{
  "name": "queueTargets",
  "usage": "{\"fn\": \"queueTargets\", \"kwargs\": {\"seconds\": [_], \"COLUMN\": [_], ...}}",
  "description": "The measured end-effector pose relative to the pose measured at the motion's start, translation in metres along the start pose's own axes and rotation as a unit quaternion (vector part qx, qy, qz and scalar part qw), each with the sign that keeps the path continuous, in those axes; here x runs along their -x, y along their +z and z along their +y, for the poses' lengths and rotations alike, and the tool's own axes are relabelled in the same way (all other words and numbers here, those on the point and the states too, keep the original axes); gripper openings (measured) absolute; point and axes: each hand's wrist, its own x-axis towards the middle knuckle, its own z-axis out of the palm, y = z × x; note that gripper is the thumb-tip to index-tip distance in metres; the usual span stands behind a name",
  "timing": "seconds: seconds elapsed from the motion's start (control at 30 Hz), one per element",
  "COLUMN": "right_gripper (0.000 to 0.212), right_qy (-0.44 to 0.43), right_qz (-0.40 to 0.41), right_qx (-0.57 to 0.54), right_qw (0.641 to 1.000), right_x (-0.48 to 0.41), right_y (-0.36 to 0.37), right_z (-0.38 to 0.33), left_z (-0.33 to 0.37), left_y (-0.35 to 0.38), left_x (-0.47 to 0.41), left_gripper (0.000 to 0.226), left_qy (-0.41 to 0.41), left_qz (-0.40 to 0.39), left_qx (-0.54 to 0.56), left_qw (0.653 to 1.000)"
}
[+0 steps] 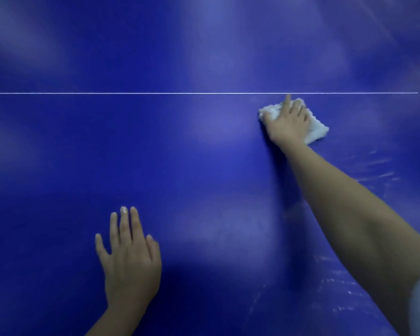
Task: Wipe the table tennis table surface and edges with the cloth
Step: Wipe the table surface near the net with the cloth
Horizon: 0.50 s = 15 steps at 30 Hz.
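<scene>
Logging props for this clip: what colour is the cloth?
White; the cloth lies under the right hand, seen in the head view.

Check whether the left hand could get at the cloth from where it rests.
Probably yes, with a long stretch: bare table lies between the left hand and the cloth. But the right hand presses flat on the cloth, leaving only its edges free to grab.
</scene>
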Motion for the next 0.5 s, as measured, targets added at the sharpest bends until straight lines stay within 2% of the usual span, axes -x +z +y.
{"fn": "queueTargets", "kwargs": {"seconds": [0.03,0.1,0.17,0.23,0.27,0.33,0.4,0.5], "right_gripper": [0.078,0.075,0.074,0.075,0.077,0.081,0.079,0.081], "right_qy": [-0.015,-0.129,-0.281,-0.368,-0.37,-0.311,-0.216,-0.036], "right_qz": [0.008,0.01,-0.012,-0.043,-0.051,-0.028,0.01,0.037], "right_qx": [0.006,-0.015,-0.035,-0.033,-0.039,-0.072,-0.073,0.019], "right_qw": [1.0,0.991,0.959,0.928,0.927,0.947,0.974,0.998], "right_x": [0.007,0.035,0.071,0.082,0.073,0.037,-0.007,-0.055], "right_y": [0.005,0.02,0.034,0.038,0.034,0.021,0.008,-0.012], "right_z": [-0.011,-0.048,-0.088,-0.111,-0.111,-0.093,-0.047,0.059], "left_z": [0.0,0.0,0.001,0.001,0.001,0.002,0.003,0.002], "left_y": [0.0,0.0,0.001,0.002,0.002,0.001,0.0,0.001], "left_x": [0.0,0.0,-0.001,-0.002,-0.002,-0.003,-0.002,-0.002], "left_gripper": [0.065,0.065,0.067,0.069,0.07,0.071,0.072,0.071], "left_qy": [-0.002,-0.007,-0.01,-0.02,-0.022,-0.022,-0.024,-0.02], "left_qz": [-0.003,-0.01,-0.009,-0.013,-0.011,-0.01,-0.014,-0.01], "left_qx": [-0.007,-0.014,-0.02,-0.019,-0.015,-0.009,-0.006,-0.007], "left_qw": [1.0,1.0,1.0,1.0,1.0,1.0,1.0,1.0]}}
